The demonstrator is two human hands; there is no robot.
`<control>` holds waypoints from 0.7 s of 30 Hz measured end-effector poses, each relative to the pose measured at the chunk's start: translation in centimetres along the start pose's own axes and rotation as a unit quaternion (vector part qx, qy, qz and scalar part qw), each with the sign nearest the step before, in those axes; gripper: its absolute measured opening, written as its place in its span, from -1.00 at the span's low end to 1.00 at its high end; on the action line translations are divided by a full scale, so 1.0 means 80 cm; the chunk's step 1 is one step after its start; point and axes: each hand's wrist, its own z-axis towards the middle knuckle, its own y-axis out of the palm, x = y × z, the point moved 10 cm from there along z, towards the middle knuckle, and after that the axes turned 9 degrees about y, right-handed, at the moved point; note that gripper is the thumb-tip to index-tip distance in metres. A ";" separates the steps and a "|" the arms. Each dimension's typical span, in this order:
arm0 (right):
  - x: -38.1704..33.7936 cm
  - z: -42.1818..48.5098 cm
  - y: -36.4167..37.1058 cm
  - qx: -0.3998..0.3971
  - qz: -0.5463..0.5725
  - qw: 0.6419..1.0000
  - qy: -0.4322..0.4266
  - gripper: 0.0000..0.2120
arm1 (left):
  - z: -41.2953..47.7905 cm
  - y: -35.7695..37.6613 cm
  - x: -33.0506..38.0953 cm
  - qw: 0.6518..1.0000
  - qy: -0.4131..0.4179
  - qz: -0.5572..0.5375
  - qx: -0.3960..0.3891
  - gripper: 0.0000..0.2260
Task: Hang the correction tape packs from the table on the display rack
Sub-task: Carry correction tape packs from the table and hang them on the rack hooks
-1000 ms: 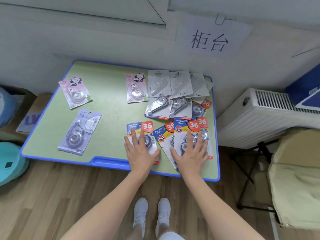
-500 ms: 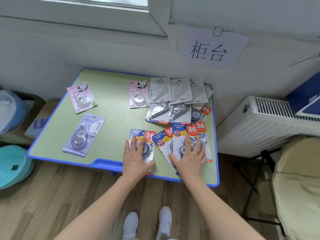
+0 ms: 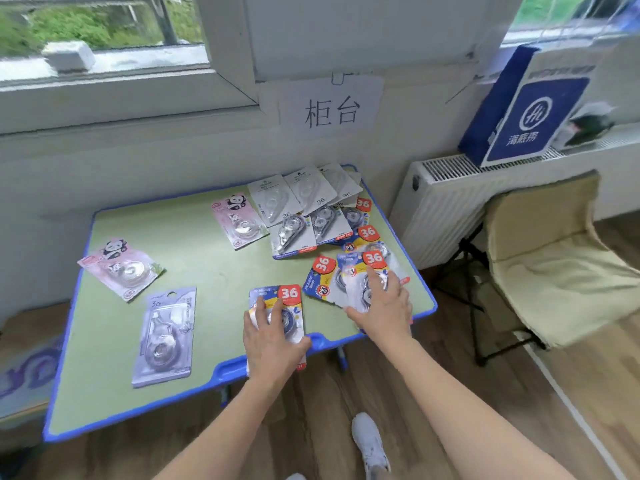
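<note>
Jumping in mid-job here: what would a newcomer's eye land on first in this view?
Both hands sit at the near edge of the green table: the left hand rests on a single tape pack, and the right hand on a fan of packs beside it. A heap of packs with red 36 stickers fills the table's far right corner, and a paper sign hangs on the wall above.

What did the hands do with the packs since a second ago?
The left hand slid its blue pack toward the person, so it now overhangs the table's near edge. The right hand still presses the fanned packs. The other packs stayed put.
</note>
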 end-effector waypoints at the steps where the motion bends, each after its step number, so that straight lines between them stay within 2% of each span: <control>1: 0.003 -0.012 0.000 0.010 0.021 1.000 0.011 -0.17 | -0.001 -0.005 -0.002 1.000 0.011 -0.003 0.004 -0.25; 6: 0.038 -0.082 0.007 0.039 0.085 0.993 0.071 -0.16 | -0.018 -0.018 0.015 0.996 0.089 -0.011 0.008 -0.25; 13: 0.140 -0.169 -0.004 0.100 0.130 0.972 0.168 -0.17 | -0.064 0.020 0.094 0.977 0.208 -0.019 -0.037 -0.26; 21: 0.317 -0.334 -0.005 0.167 0.198 0.912 0.318 -0.18 | -0.207 0.094 0.221 0.928 0.350 -0.014 -0.124 -0.27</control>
